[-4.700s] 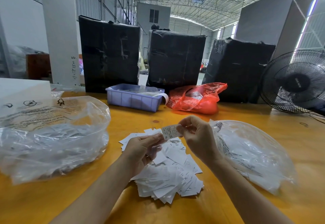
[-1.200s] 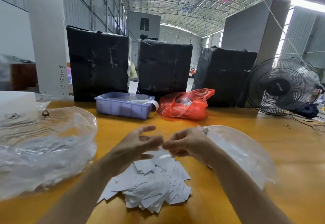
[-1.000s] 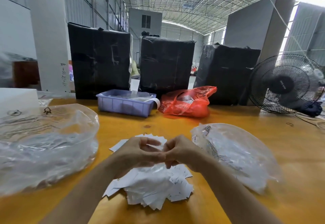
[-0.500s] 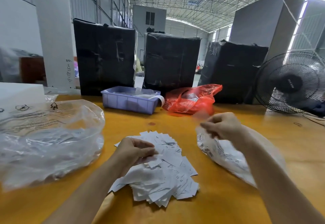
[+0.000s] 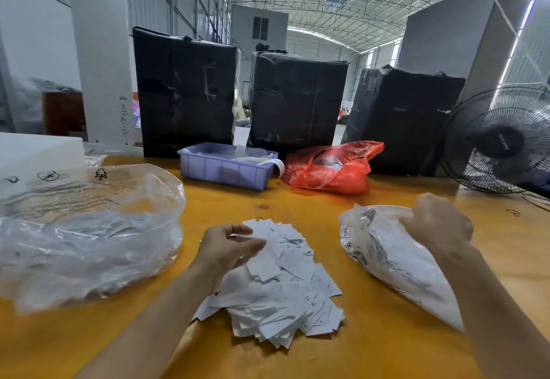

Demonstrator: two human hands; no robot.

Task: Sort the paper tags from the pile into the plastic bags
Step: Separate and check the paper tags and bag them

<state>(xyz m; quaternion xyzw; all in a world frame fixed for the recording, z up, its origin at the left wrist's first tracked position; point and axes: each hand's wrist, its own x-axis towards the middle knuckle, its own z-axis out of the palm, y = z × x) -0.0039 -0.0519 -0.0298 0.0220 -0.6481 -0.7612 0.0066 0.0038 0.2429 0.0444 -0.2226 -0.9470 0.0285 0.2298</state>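
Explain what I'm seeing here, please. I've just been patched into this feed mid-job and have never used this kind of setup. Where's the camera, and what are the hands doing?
There is no machine here: a person is working with bare hands, and the single camera sits on their head, looking forward and down.

On the yellow table a pile of white paper tags lies in the middle. A large clear plastic bag lies to its left and a smaller clear bag to its right; both hold white slips.

The left hand is over the pile with its fingers curled on a tag at the top. The right hand is at the top of the smaller bag; it is blurred, so I cannot tell what it holds.

Further back are a purple tray, a red bag, three black-wrapped boxes and a fan.
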